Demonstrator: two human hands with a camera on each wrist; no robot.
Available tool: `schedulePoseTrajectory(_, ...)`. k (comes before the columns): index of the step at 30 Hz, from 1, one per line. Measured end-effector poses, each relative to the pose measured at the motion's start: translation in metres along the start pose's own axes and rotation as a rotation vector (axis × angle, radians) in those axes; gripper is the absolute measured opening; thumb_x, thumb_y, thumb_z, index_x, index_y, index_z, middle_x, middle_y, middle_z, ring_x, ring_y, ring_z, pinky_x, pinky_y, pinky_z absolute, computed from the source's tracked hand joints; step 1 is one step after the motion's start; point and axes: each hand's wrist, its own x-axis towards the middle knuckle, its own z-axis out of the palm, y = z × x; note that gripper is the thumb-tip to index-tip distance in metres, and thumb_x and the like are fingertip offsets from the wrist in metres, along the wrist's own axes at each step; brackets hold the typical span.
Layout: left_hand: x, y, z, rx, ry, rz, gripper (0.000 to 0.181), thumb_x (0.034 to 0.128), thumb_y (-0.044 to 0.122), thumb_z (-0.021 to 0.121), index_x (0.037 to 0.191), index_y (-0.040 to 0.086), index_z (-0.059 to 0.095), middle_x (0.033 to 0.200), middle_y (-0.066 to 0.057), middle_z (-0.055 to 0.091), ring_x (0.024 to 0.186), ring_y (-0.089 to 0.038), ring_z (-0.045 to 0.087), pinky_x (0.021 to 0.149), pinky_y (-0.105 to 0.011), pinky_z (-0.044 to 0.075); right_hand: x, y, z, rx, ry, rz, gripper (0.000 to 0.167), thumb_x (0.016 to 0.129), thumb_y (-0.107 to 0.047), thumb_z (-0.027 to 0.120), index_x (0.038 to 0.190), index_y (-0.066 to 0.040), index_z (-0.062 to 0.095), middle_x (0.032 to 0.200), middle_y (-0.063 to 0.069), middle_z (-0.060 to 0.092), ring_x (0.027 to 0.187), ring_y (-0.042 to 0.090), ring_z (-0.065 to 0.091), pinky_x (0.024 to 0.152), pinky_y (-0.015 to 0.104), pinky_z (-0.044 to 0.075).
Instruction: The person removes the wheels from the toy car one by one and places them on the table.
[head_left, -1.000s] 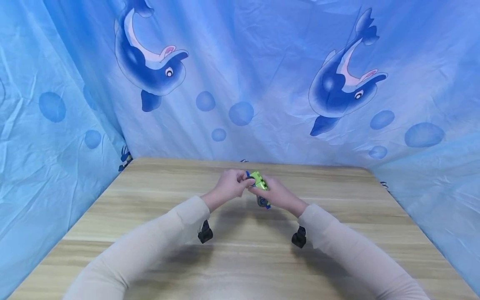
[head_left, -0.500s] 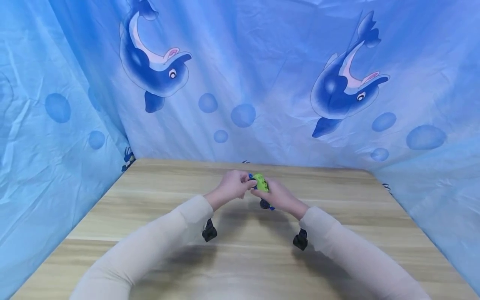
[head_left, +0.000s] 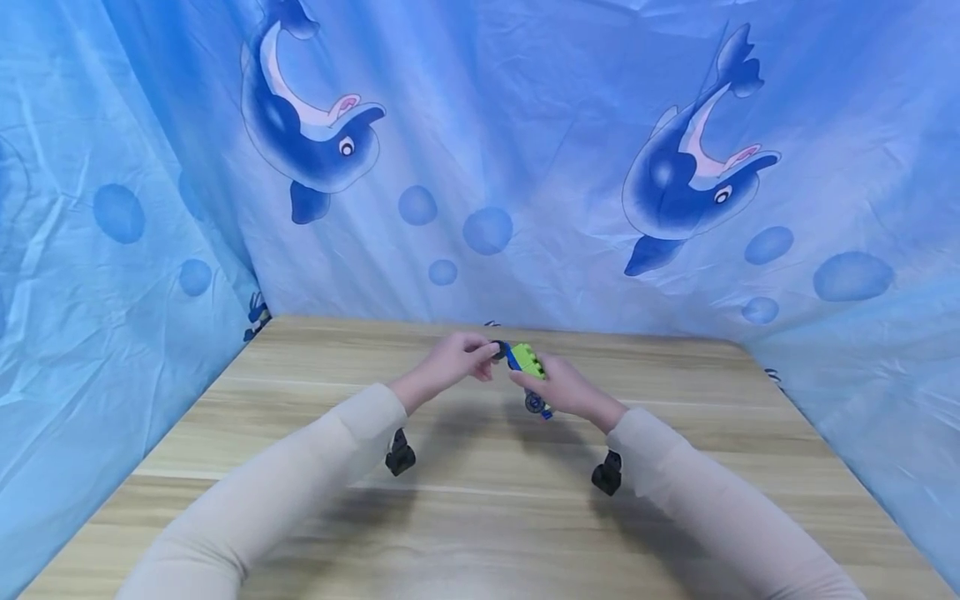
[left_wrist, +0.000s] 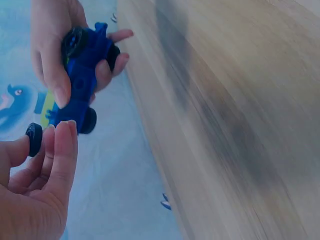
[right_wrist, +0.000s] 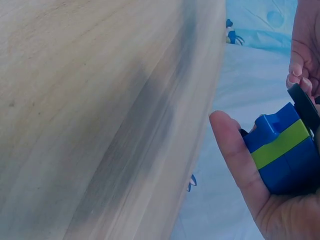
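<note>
the left hand [head_left: 452, 360] has drawn a little away from the toy car [head_left: 528, 360], out toward its own side; half a second ago it sits closer in against the green top. the black wheel [left_wrist: 34, 139] is in its grasp, and the left wrist view shows a gap between that wheel and the body — so, as i judge it, this corner is unjoined just now, though whether the wheel is coming off or going on i cannot tell.

the left thumb and a fingertip pinch the wheel by its edges. the other left fingers reach past it to the near end of the car; whether they touch it is unclear.

the right hand [head_left: 566, 390] grips the car along its sides, thumb on one flank, fingers wrapped round the other, and this hold looks much the same as before. the car is tilted, held up over the wooden table [head_left: 480, 517] — its blue underside turned toward the left wrist camera, three other wheels [left_wrist: 76, 42] in sight on it.
</note>
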Motion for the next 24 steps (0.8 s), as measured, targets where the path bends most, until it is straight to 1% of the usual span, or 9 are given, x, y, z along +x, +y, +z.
schedulePoseTrajectory(3, -0.002, -0.003, -0.005, -0.031, 0.029, -0.025, 0.028, 0.1004, 0.022, 0.054, 0.095, -0.003, 0.066, 0.078, -0.010, 0.065, 0.074, -0.016, 0.067, 0.077, -0.032, 0.060, -0.001, -0.001, 0.000, 0.016, -0.005, 0.007, 0.039, 0.099, -0.039, 0.054, 0.110, -0.002, 0.052, 0.080, 0.013, 0.057, 0.061, 0.029, 0.064, 0.053, 0.038, 0.058)
schedulePoseTrajectory(5, -0.003, -0.005, -0.008, -0.039, 0.047, -0.041, 0.028, 0.1000, 0.022, 0.055, 0.095, -0.003, 0.066, 0.078, -0.009, 0.065, 0.074, -0.015, 0.067, 0.079, -0.034, 0.060, -0.001, 0.000, 0.000, 0.028, -0.008, 0.021, 0.040, 0.099, -0.039, 0.054, 0.114, -0.001, 0.052, 0.082, 0.014, 0.058, 0.064, 0.031, 0.065, 0.054, 0.039, 0.059)
schedulePoseTrajectory(9, -0.005, -0.009, -0.014, -0.038, 0.070, -0.066, 0.028, 0.0997, 0.022, 0.056, 0.096, -0.003, 0.066, 0.082, -0.013, 0.066, 0.075, -0.015, 0.068, 0.081, -0.036, 0.060, -0.002, 0.002, -0.001, 0.038, -0.001, 0.047, 0.047, 0.098, -0.042, 0.054, 0.120, -0.001, 0.051, 0.084, 0.014, 0.060, 0.063, 0.025, 0.064, 0.057, 0.041, 0.060)
schedulePoseTrajectory(12, -0.007, -0.012, -0.020, -0.012, 0.074, -0.083, 0.027, 0.0975, 0.024, 0.059, 0.096, -0.002, 0.068, 0.087, -0.014, 0.068, 0.080, -0.020, 0.070, 0.084, -0.037, 0.059, -0.001, 0.005, -0.003, 0.044, 0.024, 0.046, 0.050, 0.096, -0.045, 0.057, 0.118, -0.001, 0.052, 0.083, 0.013, 0.059, 0.060, 0.021, 0.063, 0.058, 0.045, 0.060)
schedulePoseTrajectory(15, -0.009, -0.015, -0.026, 0.007, 0.088, -0.114, 0.025, 0.0928, 0.029, 0.066, 0.090, 0.004, 0.069, 0.091, -0.010, 0.069, 0.085, -0.023, 0.070, 0.086, -0.037, 0.058, 0.000, 0.006, -0.005, 0.048, 0.043, 0.037, 0.052, 0.094, -0.049, 0.058, 0.114, -0.002, 0.055, 0.081, 0.012, 0.059, 0.058, 0.020, 0.061, 0.060, 0.049, 0.059)
schedulePoseTrajectory(17, -0.009, -0.018, -0.030, 0.010, 0.101, -0.129, 0.026, 0.0902, 0.030, 0.070, 0.088, 0.005, 0.068, 0.092, -0.007, 0.069, 0.087, -0.025, 0.070, 0.089, -0.038, 0.057, 0.000, 0.006, -0.008, 0.057, 0.046, 0.040, 0.054, 0.095, -0.052, 0.055, 0.116, -0.003, 0.055, 0.081, 0.010, 0.058, 0.059, 0.019, 0.060, 0.060, 0.045, 0.059)
schedulePoseTrajectory(20, -0.009, -0.025, -0.035, -0.021, 0.124, -0.145, 0.025, 0.0884, 0.027, 0.072, 0.088, 0.003, 0.066, 0.096, -0.009, 0.069, 0.090, -0.026, 0.071, 0.092, -0.038, 0.055, -0.001, 0.003, -0.010, 0.117, 0.039, 0.069, 0.058, 0.099, -0.051, 0.047, 0.128, 0.000, 0.051, 0.085, 0.012, 0.058, 0.064, 0.018, 0.062, 0.063, 0.041, 0.059)
schedulePoseTrajectory(22, -0.009, -0.029, -0.038, -0.037, 0.133, -0.159, 0.023, 0.0883, 0.024, 0.072, 0.090, 0.002, 0.065, 0.099, -0.012, 0.069, 0.093, -0.028, 0.071, 0.096, -0.040, 0.053, -0.001, 0.002, -0.012, 0.178, 0.030, 0.106, 0.059, 0.101, -0.047, 0.042, 0.135, 0.001, 0.046, 0.090, 0.015, 0.058, 0.069, 0.019, 0.063, 0.066, 0.038, 0.060)
schedulePoseTrajectory(24, -0.009, -0.034, -0.041, -0.050, 0.138, -0.177, 0.021, 0.0883, 0.022, 0.072, 0.091, 0.003, 0.064, 0.101, -0.013, 0.069, 0.095, -0.028, 0.071, 0.100, -0.041, 0.051, 0.000, 0.001, -0.012, 0.236, 0.022, 0.138, 0.059, 0.102, -0.043, 0.040, 0.140, 0.002, 0.041, 0.094, 0.018, 0.059, 0.074, 0.020, 0.065, 0.069, 0.039, 0.061)
